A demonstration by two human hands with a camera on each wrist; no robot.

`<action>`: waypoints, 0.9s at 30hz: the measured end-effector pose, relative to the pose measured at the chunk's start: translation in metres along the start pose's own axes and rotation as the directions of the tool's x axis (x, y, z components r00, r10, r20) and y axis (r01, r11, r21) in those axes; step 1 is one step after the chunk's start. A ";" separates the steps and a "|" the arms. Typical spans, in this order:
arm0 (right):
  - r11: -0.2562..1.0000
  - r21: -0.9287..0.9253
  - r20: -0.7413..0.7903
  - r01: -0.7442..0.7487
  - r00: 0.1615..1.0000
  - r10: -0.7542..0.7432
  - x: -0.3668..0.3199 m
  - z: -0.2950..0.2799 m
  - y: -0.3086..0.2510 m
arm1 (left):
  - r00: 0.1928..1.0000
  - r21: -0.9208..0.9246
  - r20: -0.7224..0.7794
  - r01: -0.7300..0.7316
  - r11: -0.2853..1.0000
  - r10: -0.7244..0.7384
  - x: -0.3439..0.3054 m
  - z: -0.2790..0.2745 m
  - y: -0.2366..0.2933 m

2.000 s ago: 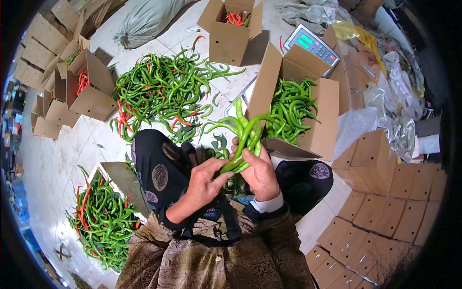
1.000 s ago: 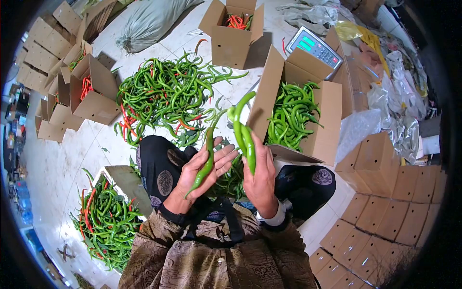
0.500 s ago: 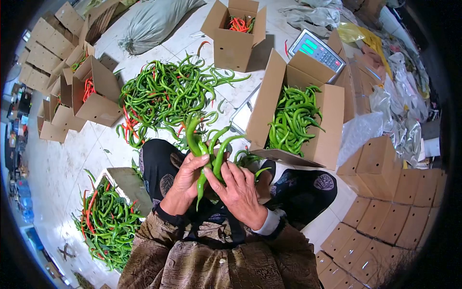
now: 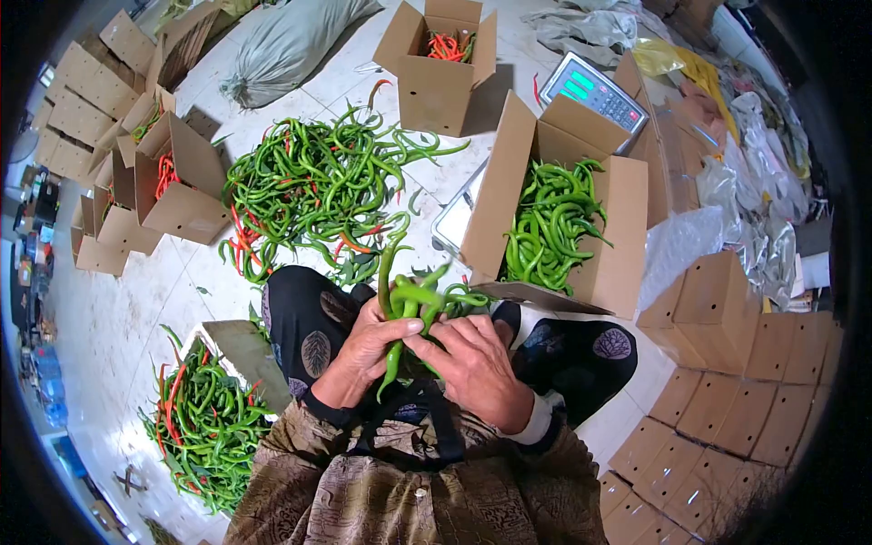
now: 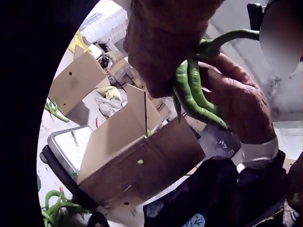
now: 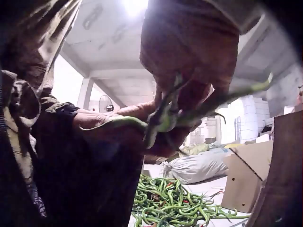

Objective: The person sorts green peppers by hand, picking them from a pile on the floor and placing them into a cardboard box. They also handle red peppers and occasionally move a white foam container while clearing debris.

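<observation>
Over the lap in the head view, my left hand (image 4: 361,352) grips a small bunch of long green chili peppers (image 4: 392,361), its thumb laid across them. Close beside it, my right hand (image 4: 477,372) has its fingers curled at the same bunch, holding peppers from the right. One pepper at the top is blurred. In the left wrist view, two green peppers (image 5: 189,94) hang between the hands. From the right wrist, a pepper's thin end sticks out past my right hand (image 6: 189,45), whose fingertips are in shadow.
An open carton (image 4: 622,218) of green peppers stands at the right on a scale's platform (image 4: 451,222), below its lit display (image 4: 595,98). A loose pepper pile (image 4: 318,182) covers the floor ahead. A filled white box (image 4: 241,354) sits lower left; cartons (image 4: 436,91) with red peppers stand farther off.
A second ago the hands were apart, each with peppers. They have since come together over the lap, the peppers bunched in the left hand and the right hand working at them.
</observation>
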State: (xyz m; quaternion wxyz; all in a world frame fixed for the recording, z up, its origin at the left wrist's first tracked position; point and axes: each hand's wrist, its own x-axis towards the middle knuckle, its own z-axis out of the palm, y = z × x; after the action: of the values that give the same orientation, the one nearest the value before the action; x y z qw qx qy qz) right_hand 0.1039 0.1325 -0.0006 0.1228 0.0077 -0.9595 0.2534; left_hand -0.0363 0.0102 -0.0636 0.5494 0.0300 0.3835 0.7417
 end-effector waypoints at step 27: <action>0.826 0.211 -0.666 -0.522 0.541 0.513 0.008 -0.093 0.069 | 0.996 -0.117 -0.007 0.092 0.989 -0.093 0.000 -0.015 -0.009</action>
State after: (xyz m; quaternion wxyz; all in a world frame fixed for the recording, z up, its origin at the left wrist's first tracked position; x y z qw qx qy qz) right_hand 0.1122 0.2387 0.0457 0.3952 -0.3725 -0.7999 0.2555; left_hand -0.0368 0.0032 -0.0797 0.5816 -0.0248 0.3439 0.7368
